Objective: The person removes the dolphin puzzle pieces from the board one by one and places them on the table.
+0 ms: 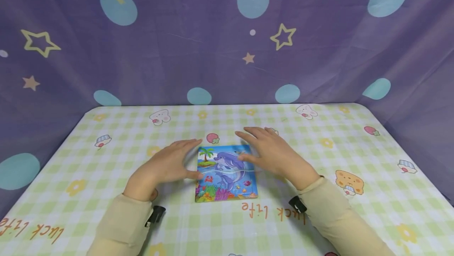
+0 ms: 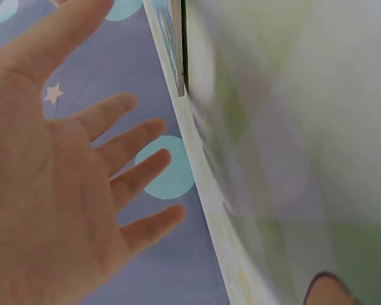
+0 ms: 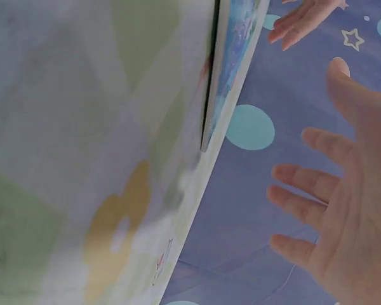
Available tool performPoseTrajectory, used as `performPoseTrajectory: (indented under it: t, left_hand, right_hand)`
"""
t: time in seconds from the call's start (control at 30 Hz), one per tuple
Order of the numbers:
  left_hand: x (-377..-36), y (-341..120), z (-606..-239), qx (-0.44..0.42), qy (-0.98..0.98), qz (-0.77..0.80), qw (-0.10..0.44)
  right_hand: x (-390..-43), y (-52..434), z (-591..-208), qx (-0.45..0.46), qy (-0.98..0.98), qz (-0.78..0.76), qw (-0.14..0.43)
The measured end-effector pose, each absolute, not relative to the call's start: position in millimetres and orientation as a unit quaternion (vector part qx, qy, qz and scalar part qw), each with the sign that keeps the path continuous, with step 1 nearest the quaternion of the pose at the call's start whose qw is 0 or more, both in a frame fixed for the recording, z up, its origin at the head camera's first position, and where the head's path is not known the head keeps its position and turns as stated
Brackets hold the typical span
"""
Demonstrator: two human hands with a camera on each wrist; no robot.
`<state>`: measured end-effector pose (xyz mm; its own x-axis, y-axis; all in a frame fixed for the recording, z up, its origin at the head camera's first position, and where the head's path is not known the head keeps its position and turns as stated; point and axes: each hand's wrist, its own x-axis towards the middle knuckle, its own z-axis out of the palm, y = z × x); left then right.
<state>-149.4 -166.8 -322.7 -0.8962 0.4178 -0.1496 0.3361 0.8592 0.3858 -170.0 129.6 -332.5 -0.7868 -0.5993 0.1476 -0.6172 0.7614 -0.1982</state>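
A square, flat picture puzzle (image 1: pixel 227 175) lies on the table, showing purple dolphins, a palm tree and coral. Its thin edge shows in the left wrist view (image 2: pixel 178 51) and the right wrist view (image 3: pixel 217 82). My left hand (image 1: pixel 164 163) is at the puzzle's left side, fingers spread and palm facing in, its thumb close to the left edge. On the other side, my right hand (image 1: pixel 274 151) hovers by the upper right corner with its fingers apart, the thumb over the picture. Both hands hold nothing.
A green-and-white checked tablecloth (image 1: pixel 170 224) with printed flowers, strawberries and lettering covers the table. Behind it and at both sides hangs a purple curtain (image 1: pixel 227 67) with stars and blue ovals. Black wrist straps (image 1: pixel 155 216) sit at the sleeve cuffs.
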Motion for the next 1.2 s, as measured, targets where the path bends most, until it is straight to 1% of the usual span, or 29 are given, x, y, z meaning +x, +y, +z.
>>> performPoseTrajectory:
  t: [0.1, 0.27, 0.53, 0.7, 1.2]
  left_hand:
    - [-151.7, -168.5, -325.1, 0.197, 0.952, 0.194, 0.132]
    - [-155.2, -171.8, -329.2, 0.212, 0.945, 0.199, 0.147]
    - [-155.8, -172.9, -331.2, 0.208, 0.948, 0.184, 0.155]
    - [-155.9, -171.2, -330.1, 0.201, 0.950, 0.177, 0.159]
    - [-153.9, -170.6, -333.4, 0.194, 0.945, 0.197, 0.176]
  right_hand:
    - [-173.0, 127.0, -333.7, 0.344, -0.931, 0.113, 0.046]
    - [-177.1, 120.3, -331.0, 0.359, -0.926, 0.112, 0.040]
    - [-184.9, 103.8, -327.4, 0.353, -0.921, 0.160, -0.024]
    - [-191.4, 92.3, -329.0, 0.363, -0.914, 0.173, -0.053]
    - [-207.9, 75.1, -337.5, 0.379, -0.890, 0.223, -0.123]
